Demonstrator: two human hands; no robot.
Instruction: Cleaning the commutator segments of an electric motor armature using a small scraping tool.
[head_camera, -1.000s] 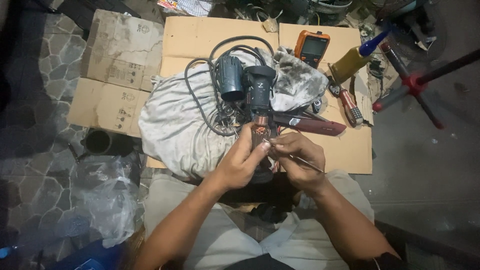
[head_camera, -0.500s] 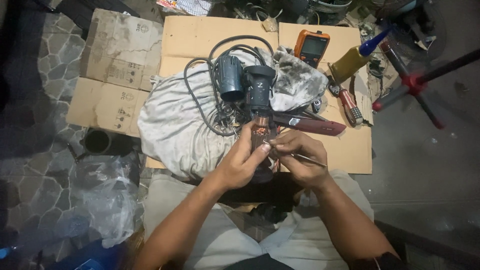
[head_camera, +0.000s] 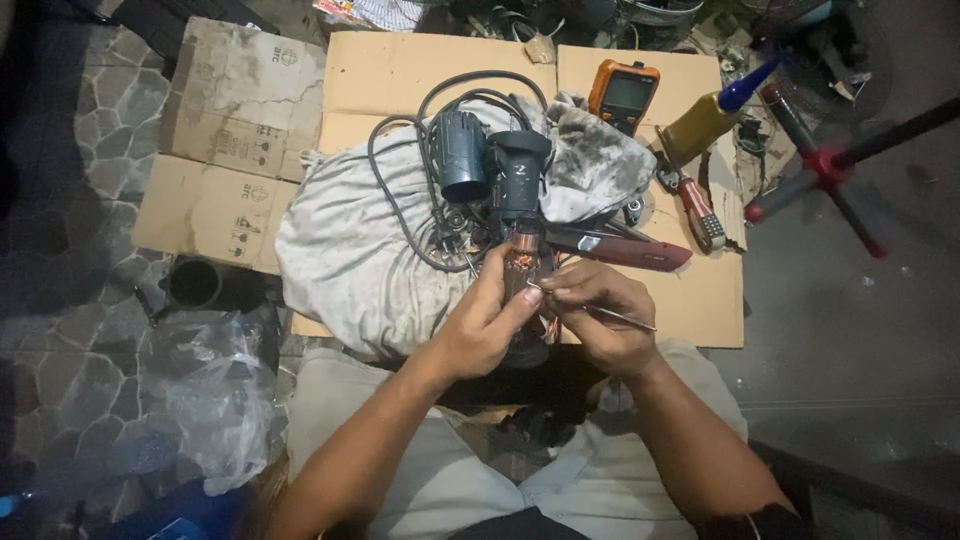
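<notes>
My left hand (head_camera: 487, 322) grips a motor part with copper windings (head_camera: 522, 258), held upright over my lap. My right hand (head_camera: 600, 315) pinches a thin metal pick (head_camera: 612, 317) whose tip touches the windings. Just beyond lie a dark power tool body (head_camera: 518, 172) and a blue-grey motor housing (head_camera: 464, 155) with a black cord (head_camera: 400, 150), all resting on a dirty grey cloth (head_camera: 350, 240).
Flattened cardboard (head_camera: 420, 70) covers the floor. An orange multimeter (head_camera: 623, 93), a yellow bottle with blue tip (head_camera: 705, 120), red-handled pliers (head_camera: 700, 215) and a dark red tool (head_camera: 625, 248) lie at right. A red-and-black stand (head_camera: 830, 165) crosses far right. Black cup (head_camera: 195, 283) and plastic bag (head_camera: 215, 390) at left.
None of note; both hands stay on the wound part with the pick tip shifting only slightly.
</notes>
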